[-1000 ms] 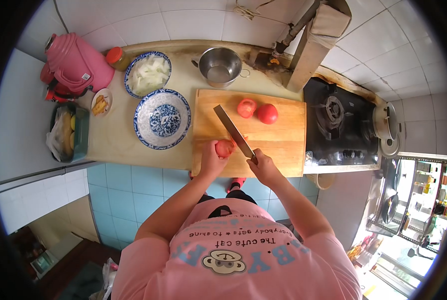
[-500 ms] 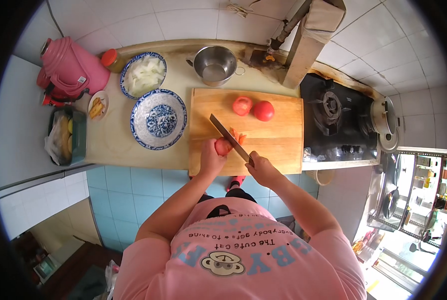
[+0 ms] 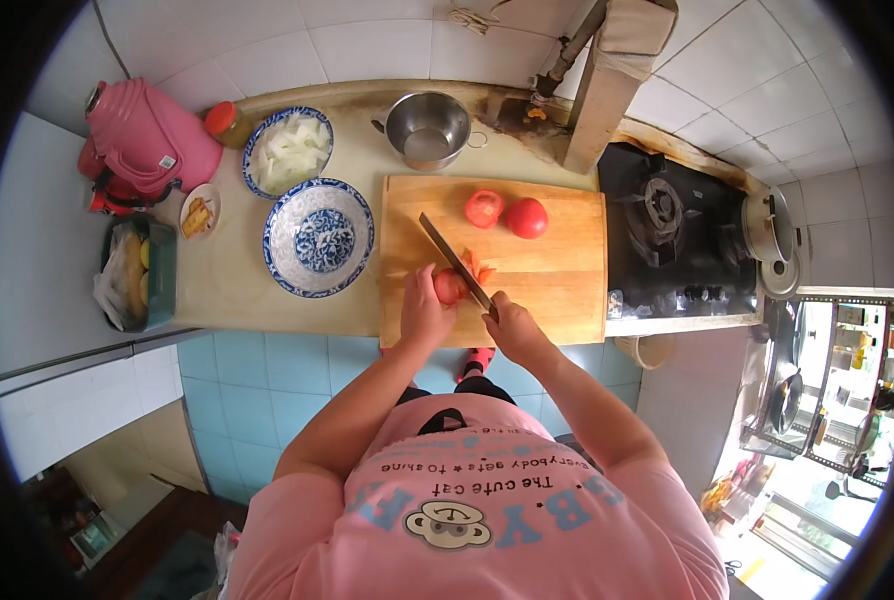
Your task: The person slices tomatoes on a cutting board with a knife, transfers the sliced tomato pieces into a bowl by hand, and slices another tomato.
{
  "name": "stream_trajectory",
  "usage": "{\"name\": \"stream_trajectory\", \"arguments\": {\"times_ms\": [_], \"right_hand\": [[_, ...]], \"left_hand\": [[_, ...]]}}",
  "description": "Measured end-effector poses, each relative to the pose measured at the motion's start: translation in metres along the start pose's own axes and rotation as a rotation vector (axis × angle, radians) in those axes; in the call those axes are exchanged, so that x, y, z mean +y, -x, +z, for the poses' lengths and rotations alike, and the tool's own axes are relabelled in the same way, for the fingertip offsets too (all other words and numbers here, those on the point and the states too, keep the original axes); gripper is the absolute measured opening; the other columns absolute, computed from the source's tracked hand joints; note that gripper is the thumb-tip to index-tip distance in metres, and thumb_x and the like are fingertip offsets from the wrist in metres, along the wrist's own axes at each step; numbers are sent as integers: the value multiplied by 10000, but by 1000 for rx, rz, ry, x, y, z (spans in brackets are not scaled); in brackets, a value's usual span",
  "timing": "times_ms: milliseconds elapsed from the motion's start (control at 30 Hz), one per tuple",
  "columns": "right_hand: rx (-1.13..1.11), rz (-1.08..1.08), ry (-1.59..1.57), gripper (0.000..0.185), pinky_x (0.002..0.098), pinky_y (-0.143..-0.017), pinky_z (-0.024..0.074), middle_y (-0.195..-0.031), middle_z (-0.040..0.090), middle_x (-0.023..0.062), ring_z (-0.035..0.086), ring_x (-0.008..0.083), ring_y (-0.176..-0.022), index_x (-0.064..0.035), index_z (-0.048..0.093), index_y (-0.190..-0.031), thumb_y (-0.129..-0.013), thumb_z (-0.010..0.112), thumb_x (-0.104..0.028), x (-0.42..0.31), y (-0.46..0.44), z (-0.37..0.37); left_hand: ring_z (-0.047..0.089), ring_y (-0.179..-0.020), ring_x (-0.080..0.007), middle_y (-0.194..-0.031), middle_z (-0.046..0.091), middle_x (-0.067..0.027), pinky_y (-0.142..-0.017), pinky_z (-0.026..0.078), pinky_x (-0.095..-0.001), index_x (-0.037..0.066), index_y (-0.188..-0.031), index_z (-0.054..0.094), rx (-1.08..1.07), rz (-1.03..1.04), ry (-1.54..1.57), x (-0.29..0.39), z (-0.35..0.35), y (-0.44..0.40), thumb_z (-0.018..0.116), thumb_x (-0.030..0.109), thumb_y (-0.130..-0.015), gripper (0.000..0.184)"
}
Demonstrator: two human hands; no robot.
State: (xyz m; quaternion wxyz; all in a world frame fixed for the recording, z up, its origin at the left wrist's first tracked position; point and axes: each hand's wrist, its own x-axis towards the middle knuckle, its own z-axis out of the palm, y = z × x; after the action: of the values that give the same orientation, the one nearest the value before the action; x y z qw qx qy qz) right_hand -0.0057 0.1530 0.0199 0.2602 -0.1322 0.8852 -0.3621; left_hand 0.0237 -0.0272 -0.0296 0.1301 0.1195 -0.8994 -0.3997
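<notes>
My left hand [image 3: 427, 308] grips a red tomato [image 3: 449, 288] near the front of the wooden cutting board [image 3: 557, 290]. In my right hand [image 3: 513, 326] is a knife [image 3: 447, 250], its handle in my closed fingers and its blade slanting up and left beside the tomato. Cut tomato pieces [image 3: 479, 268] lie just right of the blade. Farther back on the board rest a whole tomato [image 3: 527, 218] and another tomato [image 3: 484, 208] that seems to show a cut face.
Left of the board stand a patterned bowl [image 3: 279, 240] and a plate of pale slices [image 3: 292, 145]. Behind it is a metal pot [image 3: 429, 125]. A gas stove [image 3: 687, 270] adjoins on the right. Farther left are a pink thermos [image 3: 167, 130] and a small dish [image 3: 201, 212].
My right hand and the knife have shifted slightly up and left. The fingers of my left hand sit a little higher around the tomato.
</notes>
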Motion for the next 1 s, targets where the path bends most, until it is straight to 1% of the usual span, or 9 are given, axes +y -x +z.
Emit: {"name": "stream_trajectory", "arguments": {"times_ms": [133, 233, 300, 433, 500, 533, 600, 767, 1000], "right_hand": [[-4, -14, 54, 250, 537, -708, 488, -810, 635, 292, 619, 484, -810, 21, 440, -991, -921, 598, -159, 2, -4, 4], [28, -38, 54, 258, 546, -715, 484, -814, 637, 294, 617, 486, -812, 22, 438, -995, -922, 595, -169, 3, -15, 8], [45, -42, 58, 263, 548, -717, 483, -816, 637, 295, 615, 488, -812, 23, 440, -994, -923, 596, -177, 3, -21, 10], [63, -70, -11, 261, 517, -698, 491, -800, 634, 277, 625, 471, -792, 28, 445, -984, -913, 619, -154, 1, -14, 0], [67, -79, -51, 258, 499, -688, 495, -791, 632, 268, 631, 459, -780, 28, 446, -978, -910, 626, -144, -6, 1, -10], [41, -57, -69, 253, 484, -681, 497, -783, 632, 255, 635, 446, -769, 27, 444, -970, -911, 628, -136, -13, 10, -17], [16, -32, -83, 249, 469, -674, 500, -775, 631, 243, 639, 434, -758, 27, 442, -963, -911, 631, -128, -23, 24, -28], [-83, 49, -48, 245, 461, -671, 500, -771, 642, 226, 643, 421, -749, 22, 430, -938, -921, 619, -133, -20, 34, -32], [-103, 39, 2, 239, 476, -685, 497, -785, 648, 245, 641, 437, -774, 21, 426, -950, -929, 604, -137, -20, 18, -27]], "left_hand": [[560, -1010, -399, -1047, 565, -191, -867, 480, -461, 22, -1164, 491, -104, 40, -4, -13, 10, -2, 826, 144, -666, 613], [560, -1014, -403, -1056, 569, -198, -871, 479, -463, 23, -1148, 497, -97, -1, 41, -16, 12, 7, 835, 157, -658, 610], [563, -1004, -394, -1049, 572, -195, -862, 479, -458, 23, -1119, 509, -42, -82, 67, -16, 11, 18, 848, 198, -661, 596], [565, -986, -384, -1041, 573, -193, -857, 475, -448, 15, -1098, 512, 46, -111, 45, -13, 16, 20, 851, 243, -677, 588], [547, -1014, -402, -1074, 562, -220, -885, 458, -458, -4, -1103, 502, 37, -191, 57, -9, 19, 17, 841, 181, -676, 575], [547, -1014, -402, -1074, 562, -220, -885, 458, -458, -4, -1103, 502, 39, -192, 59, -9, 20, 16, 841, 181, -676, 575], [529, -1018, -389, -1043, 551, -207, -902, 442, -452, -9, -1086, 504, 24, -219, 41, -8, 23, 16, 847, 276, -690, 597], [519, -1036, -392, -1049, 544, -212, -913, 434, -456, -11, -1073, 507, 30, -226, 45, -3, 28, 17, 846, 271, -683, 589], [527, -1028, -395, -1058, 550, -216, -904, 434, -457, -9, -1056, 509, 41, -237, 58, -7, 33, 14, 859, 244, -659, 586]]}}
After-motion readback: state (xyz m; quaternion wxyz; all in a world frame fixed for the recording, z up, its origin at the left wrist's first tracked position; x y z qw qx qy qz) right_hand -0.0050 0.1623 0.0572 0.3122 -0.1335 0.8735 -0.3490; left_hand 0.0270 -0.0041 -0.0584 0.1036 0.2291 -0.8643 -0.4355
